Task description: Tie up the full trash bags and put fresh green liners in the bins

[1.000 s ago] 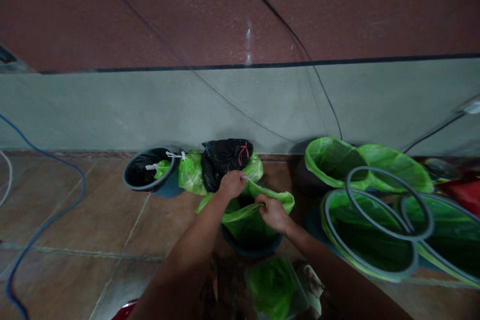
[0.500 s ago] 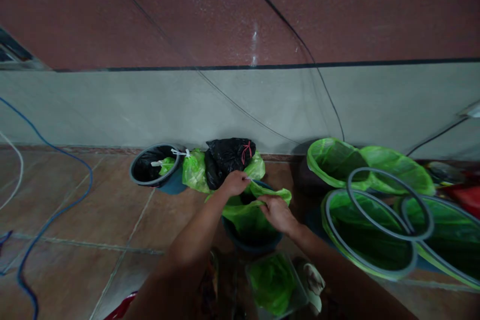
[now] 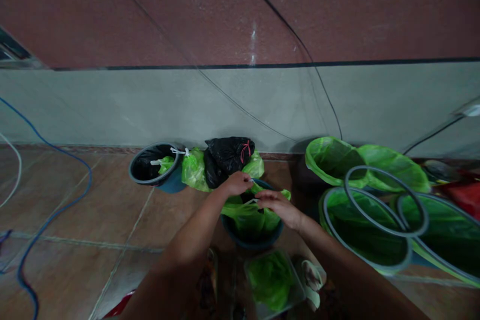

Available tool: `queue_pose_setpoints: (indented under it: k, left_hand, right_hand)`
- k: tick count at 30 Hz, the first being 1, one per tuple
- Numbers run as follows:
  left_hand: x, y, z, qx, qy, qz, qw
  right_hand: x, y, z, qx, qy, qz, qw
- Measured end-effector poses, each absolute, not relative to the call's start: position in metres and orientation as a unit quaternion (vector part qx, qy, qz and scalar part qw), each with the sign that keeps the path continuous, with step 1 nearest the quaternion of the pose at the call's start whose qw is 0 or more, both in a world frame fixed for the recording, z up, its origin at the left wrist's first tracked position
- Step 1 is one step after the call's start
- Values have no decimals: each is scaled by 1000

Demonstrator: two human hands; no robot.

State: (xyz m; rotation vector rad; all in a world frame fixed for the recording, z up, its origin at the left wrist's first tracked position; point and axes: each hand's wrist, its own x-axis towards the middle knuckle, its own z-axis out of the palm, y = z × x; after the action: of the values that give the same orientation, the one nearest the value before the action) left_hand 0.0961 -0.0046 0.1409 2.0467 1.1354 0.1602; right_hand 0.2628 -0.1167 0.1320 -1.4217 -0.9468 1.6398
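Green-lined bins are sitting to the right by the wall. A small bucket is standing on the floor, holding a green bag. The left hand and right hand are pinching its gathered top, fingers together.

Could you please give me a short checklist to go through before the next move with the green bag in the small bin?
1. Left hand on the green bag at its far edge: ok, fingers closed on it.
2. Right hand on the bag's near edge: ok, though how firmly it grips cannot be told.
3. Bag sits inside the small bin: ok.
4. Bag mouth gathered shut: not ok, a dark opening shows between the hands.
5. A tie in the hands: cannot tell; a thin pale strip shows by the fingers.
6. Black bag just behind the left hand: ok, apart from the green one.
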Motion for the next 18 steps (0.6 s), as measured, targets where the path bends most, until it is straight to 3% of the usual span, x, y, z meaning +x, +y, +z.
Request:
queue_pose_setpoints:
  k: [18]
  left_hand:
    - [105,-16,194,746,346,275,499]
  right_hand:
    - [274,-110,183,-501,-472,536,489]
